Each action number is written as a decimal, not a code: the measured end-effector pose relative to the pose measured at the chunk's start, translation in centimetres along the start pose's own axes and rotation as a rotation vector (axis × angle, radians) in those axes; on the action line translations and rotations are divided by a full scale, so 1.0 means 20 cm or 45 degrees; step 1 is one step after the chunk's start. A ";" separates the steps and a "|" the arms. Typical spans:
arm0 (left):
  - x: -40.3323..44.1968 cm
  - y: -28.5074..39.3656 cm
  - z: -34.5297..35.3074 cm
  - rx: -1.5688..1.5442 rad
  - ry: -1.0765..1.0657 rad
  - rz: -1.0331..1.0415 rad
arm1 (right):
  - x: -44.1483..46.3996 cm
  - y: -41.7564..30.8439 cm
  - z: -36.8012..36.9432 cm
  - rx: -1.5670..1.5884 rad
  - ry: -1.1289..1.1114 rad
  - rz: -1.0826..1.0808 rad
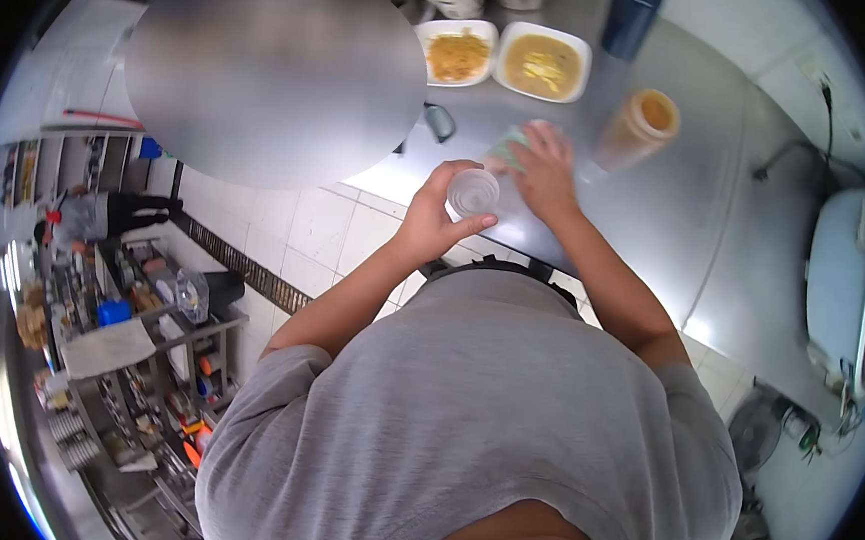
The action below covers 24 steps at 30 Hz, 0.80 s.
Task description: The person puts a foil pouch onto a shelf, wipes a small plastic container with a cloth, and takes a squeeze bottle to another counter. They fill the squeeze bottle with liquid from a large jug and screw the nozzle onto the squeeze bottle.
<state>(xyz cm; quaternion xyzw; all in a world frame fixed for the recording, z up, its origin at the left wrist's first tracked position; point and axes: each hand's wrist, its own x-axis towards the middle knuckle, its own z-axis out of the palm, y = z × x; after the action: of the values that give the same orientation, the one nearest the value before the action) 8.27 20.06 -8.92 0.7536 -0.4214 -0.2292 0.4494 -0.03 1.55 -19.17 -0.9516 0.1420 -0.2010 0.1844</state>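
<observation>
Plenty of light here, bright and cool, with strip lights (4, 403) blazing blue-white along the far left edge and the counter (657, 220) throwing back milky glare, strongest by its front edge! The shirt (485, 384) takes it softly with gentle folds of shade, while the right hand (548, 173), the cloth (506, 151) and the jar (630, 135) smear out of crispness. Fisheye bends everything toward black corners, and a big grey oval fogs the upper left completely.

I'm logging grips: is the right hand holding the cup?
No, the left hand holds the cup; the right hand is on a cloth.
</observation>
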 end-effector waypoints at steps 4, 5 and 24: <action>-0.23 -0.23 -0.32 -0.033 0.173 -0.206 | -0.08 -0.17 0.15 0.094 -0.254 -0.235; -0.30 -0.28 -0.41 0.010 0.199 -0.188 | -0.07 -0.23 0.16 0.244 -0.435 -0.292; -1.20 -1.08 -1.54 -0.030 0.621 -0.406 | 0.63 -0.94 0.73 -0.454 -0.125 0.742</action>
<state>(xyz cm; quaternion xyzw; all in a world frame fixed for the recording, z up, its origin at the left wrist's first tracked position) 26.90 60.35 -13.47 0.8379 -0.1743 -0.1138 0.5046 21.10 18.21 -19.67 -0.8967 0.4318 -0.0658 0.0715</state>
